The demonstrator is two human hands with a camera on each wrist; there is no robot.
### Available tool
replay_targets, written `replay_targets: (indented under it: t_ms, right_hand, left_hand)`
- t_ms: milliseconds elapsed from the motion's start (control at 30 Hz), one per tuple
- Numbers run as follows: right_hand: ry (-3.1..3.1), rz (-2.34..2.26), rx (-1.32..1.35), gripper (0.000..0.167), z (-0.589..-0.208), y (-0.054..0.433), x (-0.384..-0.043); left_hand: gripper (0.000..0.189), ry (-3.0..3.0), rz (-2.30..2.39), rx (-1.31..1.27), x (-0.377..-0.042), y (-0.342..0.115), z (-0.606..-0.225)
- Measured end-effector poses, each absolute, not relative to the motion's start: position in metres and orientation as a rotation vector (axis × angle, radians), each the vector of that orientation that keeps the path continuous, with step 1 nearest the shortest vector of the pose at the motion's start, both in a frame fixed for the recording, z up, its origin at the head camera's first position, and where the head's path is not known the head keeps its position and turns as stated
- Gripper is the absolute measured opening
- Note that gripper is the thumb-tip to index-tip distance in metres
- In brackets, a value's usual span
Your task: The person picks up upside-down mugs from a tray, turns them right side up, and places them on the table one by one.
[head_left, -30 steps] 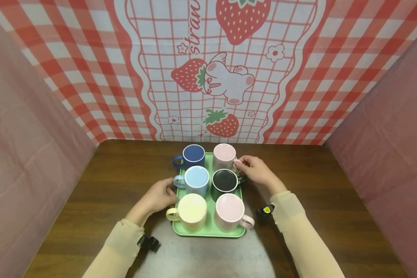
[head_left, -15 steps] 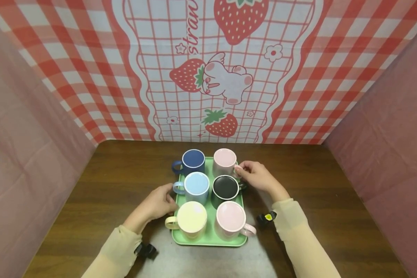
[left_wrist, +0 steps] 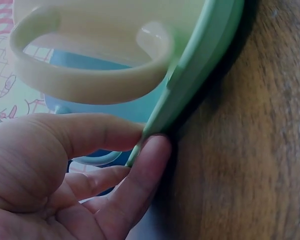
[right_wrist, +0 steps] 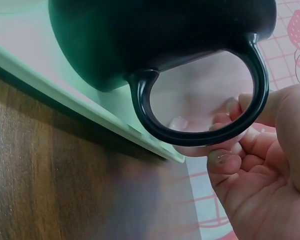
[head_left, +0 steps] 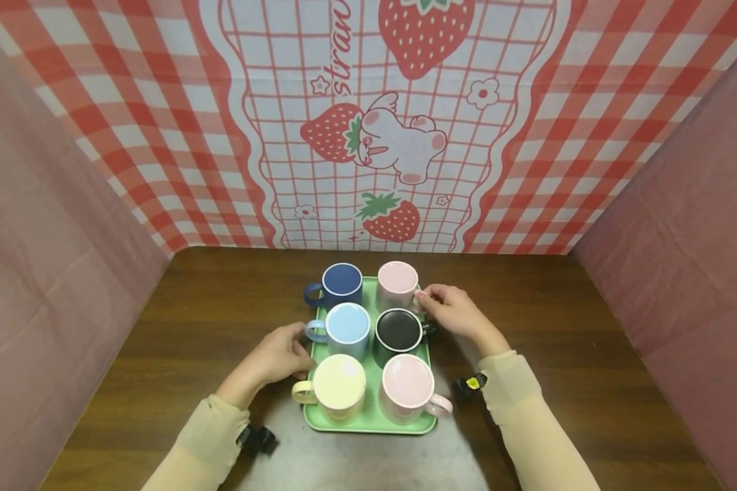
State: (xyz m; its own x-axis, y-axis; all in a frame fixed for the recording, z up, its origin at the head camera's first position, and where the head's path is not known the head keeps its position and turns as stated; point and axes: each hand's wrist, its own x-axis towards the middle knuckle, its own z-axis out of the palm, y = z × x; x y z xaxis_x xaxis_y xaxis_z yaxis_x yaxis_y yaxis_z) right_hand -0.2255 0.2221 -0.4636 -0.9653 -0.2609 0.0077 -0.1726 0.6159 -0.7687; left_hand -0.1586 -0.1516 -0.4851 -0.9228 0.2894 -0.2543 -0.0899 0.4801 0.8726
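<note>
A green tray point(head_left: 371, 409) carries several mugs in two columns. On its left stand a navy mug point(head_left: 342, 283), a light blue mug point(head_left: 348, 329) and a yellow mug point(head_left: 340, 387). The right column has a far pink mug point(head_left: 397, 286), a black mug point(head_left: 399, 335) and a near pink mug point(head_left: 408, 387). My left hand point(head_left: 275, 356) pinches the tray's left rim point(left_wrist: 190, 85), beside the yellow mug's handle point(left_wrist: 90, 86). With thumb and fingers my right hand point(head_left: 457, 312) pinches the far pink mug's handle, partly hidden behind the black handle point(right_wrist: 202, 138) in the right wrist view.
The brown wooden table point(head_left: 559, 354) extends to both sides. A red-and-white strawberry cloth point(head_left: 399, 136) hangs behind it, with pink cloth walls point(head_left: 688, 225) at the sides. Black wrist cameras point(head_left: 469, 384) sit at both cuffs.
Over the first half second the tray and its mugs came slightly nearer to me, and my right hand came along with them. Since then almost nothing has moved.
</note>
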Motion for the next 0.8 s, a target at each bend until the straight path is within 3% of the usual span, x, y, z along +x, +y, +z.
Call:
replay_targets:
  t_ms: [500, 800]
  right_hand:
    - [2.749, -1.515, -0.225, 0.034, -0.46, 0.221, -0.222]
    - [2.414, -2.012, -0.14, 0.035, -0.442, 0.215, -0.212]
  left_hand:
    - [0.053, 2.342, 1.384, 0.273, -0.162, -0.156, -0.48]
    - [0.031, 2.42, 1.337, 0.27, -0.172, -0.169, -0.456]
